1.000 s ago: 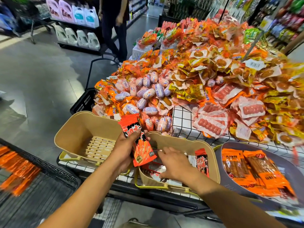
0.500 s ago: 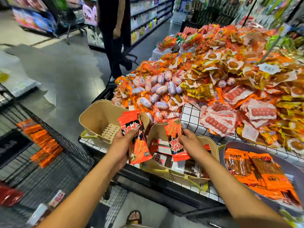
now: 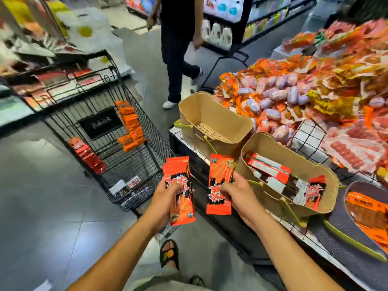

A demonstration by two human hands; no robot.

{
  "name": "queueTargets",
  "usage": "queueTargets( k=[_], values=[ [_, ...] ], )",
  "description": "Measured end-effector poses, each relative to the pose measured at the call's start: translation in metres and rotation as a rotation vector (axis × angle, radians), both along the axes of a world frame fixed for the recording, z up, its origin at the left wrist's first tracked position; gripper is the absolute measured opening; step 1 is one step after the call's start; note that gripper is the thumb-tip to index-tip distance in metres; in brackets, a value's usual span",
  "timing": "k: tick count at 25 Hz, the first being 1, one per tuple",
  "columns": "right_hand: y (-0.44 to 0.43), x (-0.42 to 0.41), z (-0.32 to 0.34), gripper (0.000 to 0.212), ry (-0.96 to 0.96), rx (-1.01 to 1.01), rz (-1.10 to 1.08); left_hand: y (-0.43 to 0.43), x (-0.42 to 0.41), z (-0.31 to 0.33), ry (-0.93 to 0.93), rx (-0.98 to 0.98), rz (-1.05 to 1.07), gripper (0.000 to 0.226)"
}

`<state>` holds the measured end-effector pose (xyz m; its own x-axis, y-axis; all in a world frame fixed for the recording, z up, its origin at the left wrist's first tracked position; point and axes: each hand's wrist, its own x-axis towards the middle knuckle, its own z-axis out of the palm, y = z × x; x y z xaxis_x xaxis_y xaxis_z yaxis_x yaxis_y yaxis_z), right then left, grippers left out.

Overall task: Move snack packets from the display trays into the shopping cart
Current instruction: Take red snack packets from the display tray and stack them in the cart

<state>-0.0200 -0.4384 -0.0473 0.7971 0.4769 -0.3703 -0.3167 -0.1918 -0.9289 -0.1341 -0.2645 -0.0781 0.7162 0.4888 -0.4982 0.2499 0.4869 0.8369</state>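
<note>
**Both hands full, and the cart not yet reached**

We held a small stack of red packets point(image 3: 180, 194) in our left hand point(image 3: 164, 203), with the thumb pressed on the front. Our right hand point(image 3: 240, 195) pinched one more red packet point(image 3: 220, 185). Both hung in the air over the floor, between the front edge of the desk point(image 3: 182, 136) and the shopping cart point(image 3: 147, 156) on our left. We thought the stack could slide apart, because the packets looked slick and only a thumb kept them together. A drop or a short throw would have put them on the floor, since the cart stood a little way off. The tan tray point(image 3: 327, 186) with more packets sat right at the desk's front edge, so our right arm could have knocked it. A person point(image 3: 178, 59) walked near the cart's far end and might have bumped it.
</note>
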Motion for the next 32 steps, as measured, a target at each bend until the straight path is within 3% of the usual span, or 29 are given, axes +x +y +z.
queueTargets(
  k=[9, 14, 23, 27, 32],
  values=[
    [0.122, -0.07, -0.091, 0.034, 0.091, -0.282, 0.341, 0.081, -0.134, -0.068, 0.142, -0.02, 0.334, 0.023],
    [0.209, -0.09, -0.113, 0.03, 0.087, -0.366, 0.474, 0.151, -0.163, -0.077, 0.199, -0.042, 0.433, 0.02],
    [0.343, -0.076, -0.112, 0.02, 0.141, -0.315, 0.495, 0.283, -0.145, -0.082, 0.205, -0.009, 0.44, 0.026],
    [0.412, -0.044, -0.118, 0.019, 0.268, -0.316, 0.514, 0.33, -0.126, -0.082, 0.206, -0.03, 0.474, 0.038],
    [0.529, 0.012, -0.13, 0.025, 0.336, -0.337, 0.632, 0.399, -0.092, -0.091, 0.251, -0.008, 0.585, 0.034]
  ],
)
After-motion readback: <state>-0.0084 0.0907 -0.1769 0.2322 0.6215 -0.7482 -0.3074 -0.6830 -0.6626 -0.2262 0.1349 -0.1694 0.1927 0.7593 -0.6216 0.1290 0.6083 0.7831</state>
